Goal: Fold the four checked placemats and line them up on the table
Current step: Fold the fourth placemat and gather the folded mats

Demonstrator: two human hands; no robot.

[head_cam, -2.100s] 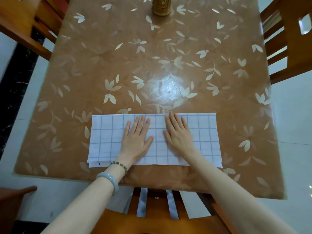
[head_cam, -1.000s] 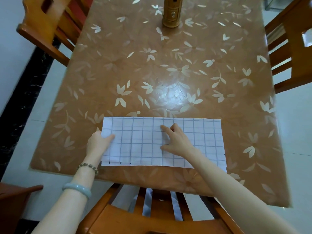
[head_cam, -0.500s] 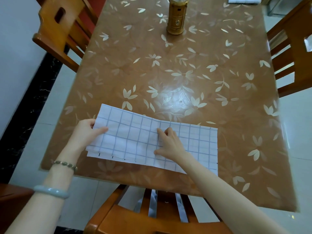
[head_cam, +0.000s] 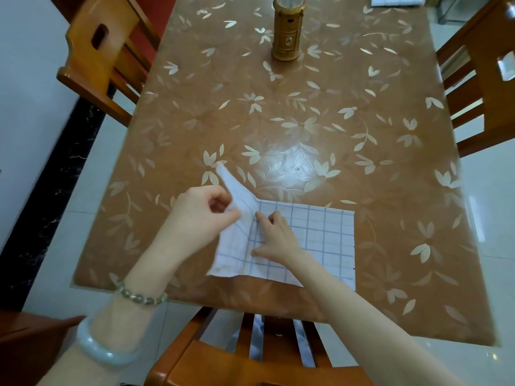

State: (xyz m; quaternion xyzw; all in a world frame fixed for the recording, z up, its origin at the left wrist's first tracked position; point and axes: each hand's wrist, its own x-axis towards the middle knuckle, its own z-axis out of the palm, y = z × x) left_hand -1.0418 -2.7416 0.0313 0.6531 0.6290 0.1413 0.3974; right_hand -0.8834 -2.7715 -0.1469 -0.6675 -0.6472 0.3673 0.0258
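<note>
A white placemat with blue checks (head_cam: 320, 235) lies near the front edge of the brown, leaf-patterned table (head_cam: 278, 121). My left hand (head_cam: 199, 215) pinches the mat's left end, which stands up off the table and leans toward the right. My right hand (head_cam: 274, 238) presses flat on the mat's middle, fingertips at the crease. The right half of the mat lies flat. Another checked piece (head_cam: 395, 0) shows at the table's far right edge, mostly cut off.
A golden cylinder-shaped object (head_cam: 288, 29) stands at the table's far middle. Wooden chairs stand at the left (head_cam: 103, 57), at the right (head_cam: 482, 79) and right below me at the front edge (head_cam: 250, 355). A dark floor strip runs along the left wall.
Both hands first lay flat on the mat. Then my left hand moved to the left end, gripped it and lifted it up and over toward the right, while my right hand stayed on the middle.
</note>
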